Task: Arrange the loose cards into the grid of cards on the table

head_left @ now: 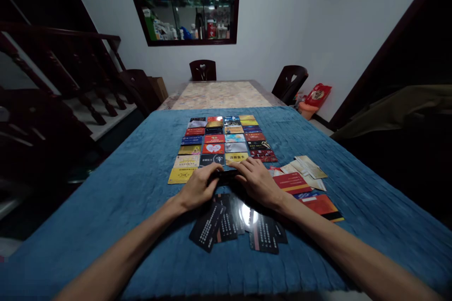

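My left hand [200, 184] and my right hand [259, 179] meet over the near side of a grid of plastic cards. Between them, seen nearly edge-on, is a black card [228, 174], gripped from both sides; whether it is one card or a small stack I cannot tell. Just beyond my fingers lie a yellow card [236, 158] and a dark card [212, 160] of the grid. Below my hands several black cards [208, 225] with white print are fanned loosely on the blue cloth, and one spot among them shines with reflected light.
A loose pile of cards, with a dark red card [292, 182] and an orange-red card [322, 206], lies beside my right forearm. The blue cloth [141, 160] covers the near part of the table. Chairs [203, 70] stand around the far end.
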The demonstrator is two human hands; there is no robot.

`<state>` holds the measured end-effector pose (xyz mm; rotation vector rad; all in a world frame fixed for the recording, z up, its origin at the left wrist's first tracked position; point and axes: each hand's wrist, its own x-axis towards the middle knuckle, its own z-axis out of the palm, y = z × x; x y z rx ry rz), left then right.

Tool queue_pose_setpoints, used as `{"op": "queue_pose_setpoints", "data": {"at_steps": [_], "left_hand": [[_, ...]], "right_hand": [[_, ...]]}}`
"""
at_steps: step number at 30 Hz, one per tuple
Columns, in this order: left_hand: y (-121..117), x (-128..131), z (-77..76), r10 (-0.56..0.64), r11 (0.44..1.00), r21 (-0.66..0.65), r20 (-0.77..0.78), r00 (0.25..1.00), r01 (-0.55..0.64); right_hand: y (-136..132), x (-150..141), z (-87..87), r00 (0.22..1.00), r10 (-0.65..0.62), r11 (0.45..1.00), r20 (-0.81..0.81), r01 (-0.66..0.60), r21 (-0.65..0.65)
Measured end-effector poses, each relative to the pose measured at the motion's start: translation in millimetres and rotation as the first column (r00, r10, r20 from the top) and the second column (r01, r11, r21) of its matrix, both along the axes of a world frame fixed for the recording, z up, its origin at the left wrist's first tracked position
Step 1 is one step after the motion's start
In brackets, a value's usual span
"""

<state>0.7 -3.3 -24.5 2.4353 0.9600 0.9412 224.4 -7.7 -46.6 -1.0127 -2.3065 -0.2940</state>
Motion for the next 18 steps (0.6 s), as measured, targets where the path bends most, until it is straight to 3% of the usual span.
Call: {"op": "queue_pose_setpoints", "data": {"at_steps": [9,18], "left_hand": [[4.4,-3.8,5.9,0.143,0.989,-0.066,0.138,0.98,-0.135],[4.8,-3.7,5.2,0.153,0.988,-0.048,0.137,0.979,-0.148]], "right_hand": [[-3.7,-1.2,2.8,1.0,-0.005,1.0,-0.028,0.005,0.009],[-9.3,-2.0,9.7,0.999,-0.051,0.996,0.016,0.049,0.08]]}}
